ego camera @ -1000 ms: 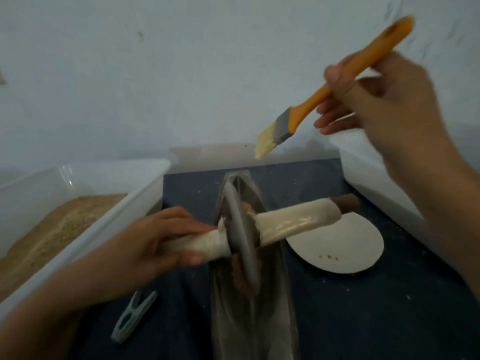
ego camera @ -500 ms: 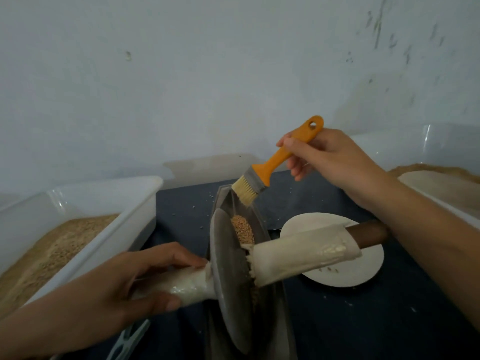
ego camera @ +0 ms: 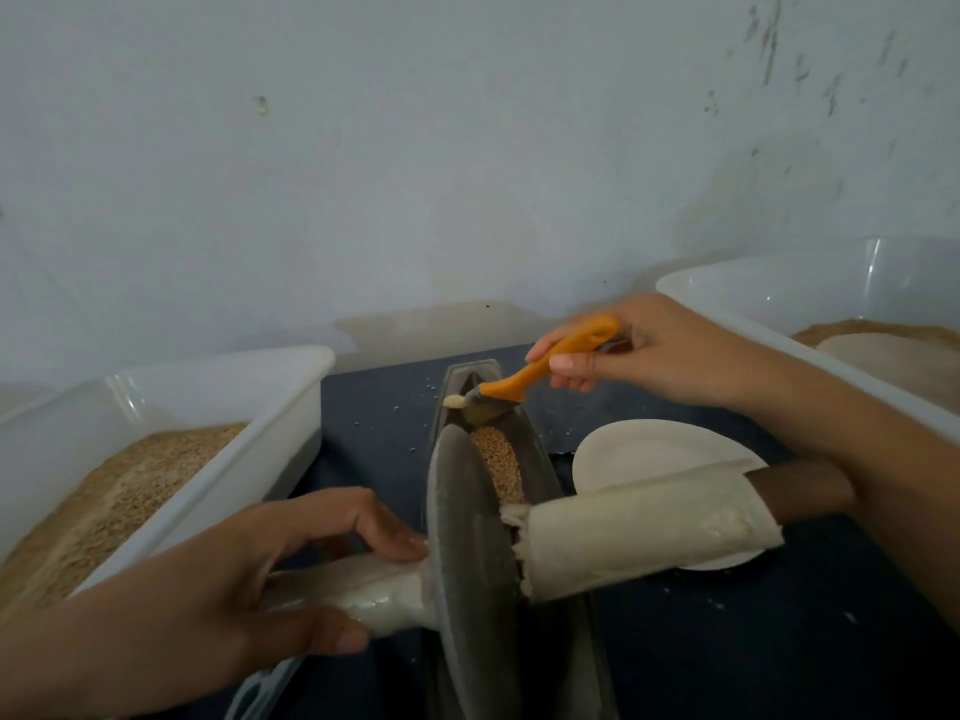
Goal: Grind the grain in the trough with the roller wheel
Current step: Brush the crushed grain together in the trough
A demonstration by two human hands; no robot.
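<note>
Your brush has dropped from above the trough into its far end at twelve o'clock, your right hand pinching its handle. The wheel stands in the trough, grain just beyond it. Your left hand grips the wheel's nine o'clock handle.

no readable text — no labels, numbers

Two bare forearms are seen, one from the lower left of the frame and one from the right edge. No sleeve is worn on them. The left hand and the right hand are uncovered; the fingernails are kept short.
</note>
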